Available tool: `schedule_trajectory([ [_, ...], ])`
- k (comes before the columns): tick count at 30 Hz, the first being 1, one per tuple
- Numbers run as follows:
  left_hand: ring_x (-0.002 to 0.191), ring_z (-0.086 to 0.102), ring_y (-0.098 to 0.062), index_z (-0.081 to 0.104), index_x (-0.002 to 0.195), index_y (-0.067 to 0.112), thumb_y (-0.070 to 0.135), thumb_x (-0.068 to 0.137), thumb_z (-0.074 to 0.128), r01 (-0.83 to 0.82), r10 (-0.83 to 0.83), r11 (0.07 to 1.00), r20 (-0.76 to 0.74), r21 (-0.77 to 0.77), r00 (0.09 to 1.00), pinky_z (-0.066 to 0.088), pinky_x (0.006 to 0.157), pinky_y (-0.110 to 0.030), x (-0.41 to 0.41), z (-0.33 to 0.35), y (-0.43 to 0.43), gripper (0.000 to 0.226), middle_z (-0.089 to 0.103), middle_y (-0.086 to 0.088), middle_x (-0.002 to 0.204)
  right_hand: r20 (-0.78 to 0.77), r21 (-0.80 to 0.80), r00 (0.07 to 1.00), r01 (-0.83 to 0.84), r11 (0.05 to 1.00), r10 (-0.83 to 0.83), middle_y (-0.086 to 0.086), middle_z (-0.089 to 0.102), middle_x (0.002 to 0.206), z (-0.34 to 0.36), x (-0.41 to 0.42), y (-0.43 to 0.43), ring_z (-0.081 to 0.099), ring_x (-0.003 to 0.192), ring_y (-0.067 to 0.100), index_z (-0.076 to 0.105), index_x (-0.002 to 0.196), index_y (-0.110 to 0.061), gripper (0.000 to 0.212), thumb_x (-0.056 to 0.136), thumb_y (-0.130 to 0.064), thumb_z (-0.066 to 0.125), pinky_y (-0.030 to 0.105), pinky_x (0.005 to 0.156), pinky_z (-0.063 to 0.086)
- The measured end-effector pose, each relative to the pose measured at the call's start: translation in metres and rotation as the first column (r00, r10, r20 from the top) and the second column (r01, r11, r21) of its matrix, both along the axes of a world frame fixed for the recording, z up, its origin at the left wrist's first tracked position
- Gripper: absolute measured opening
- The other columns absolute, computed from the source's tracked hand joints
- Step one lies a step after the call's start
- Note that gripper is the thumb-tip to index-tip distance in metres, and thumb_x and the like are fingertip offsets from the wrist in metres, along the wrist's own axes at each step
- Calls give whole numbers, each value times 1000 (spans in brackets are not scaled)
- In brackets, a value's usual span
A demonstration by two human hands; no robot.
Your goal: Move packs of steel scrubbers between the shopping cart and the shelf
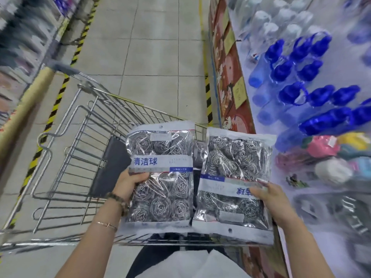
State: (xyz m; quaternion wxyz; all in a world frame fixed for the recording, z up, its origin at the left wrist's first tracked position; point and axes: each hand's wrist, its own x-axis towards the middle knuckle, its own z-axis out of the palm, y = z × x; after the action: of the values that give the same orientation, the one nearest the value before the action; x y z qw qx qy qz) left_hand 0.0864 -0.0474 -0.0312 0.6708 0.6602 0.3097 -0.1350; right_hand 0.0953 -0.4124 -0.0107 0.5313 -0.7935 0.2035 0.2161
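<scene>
Shop aisle, over the cart: left hand grips one pack, right hand grips another pack.

Glossy clear plastic packs hold wiry steel scrubbers; cart bare metal wire.

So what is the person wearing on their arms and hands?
Both arms are bare, with no sleeves and no gloves. The left wrist has a dark beaded bracelet, and a thin gold-coloured bangle sits further up that forearm. The right hand has long, pale, glossy fingernails and no jewellery that shows.
</scene>
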Motion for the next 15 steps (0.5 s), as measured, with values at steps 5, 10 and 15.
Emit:
schedule_trajectory([
  [5,84,58,-9,59,97,15,11,82,66,149,-161,973,55,176,985,44,72,-22,9,3,-19,18,63,2,94,67,40,990,123,992,-125,6,67,105,2,-15,-10,61,88,13,60,117,-5,30,88,-10,63,32,88,45],
  [10,70,50,-14,58,83,19,25,89,56,262,-302,892,54,369,952,39,59,-20,14,3,-34,8,57,4,78,101,61,951,287,956,-292,10,71,96,3,-46,-8,65,93,25,67,104,-5,19,91,-17,59,38,87,49],
  [15,79,53,-17,57,89,22,37,90,51,410,-453,841,45,353,890,43,70,-26,15,0,-42,16,58,1,86,120,39,893,433,901,-434,13,71,82,11,-99,7,63,68,21,67,88,-8,11,91,-6,57,26,59,50],
])
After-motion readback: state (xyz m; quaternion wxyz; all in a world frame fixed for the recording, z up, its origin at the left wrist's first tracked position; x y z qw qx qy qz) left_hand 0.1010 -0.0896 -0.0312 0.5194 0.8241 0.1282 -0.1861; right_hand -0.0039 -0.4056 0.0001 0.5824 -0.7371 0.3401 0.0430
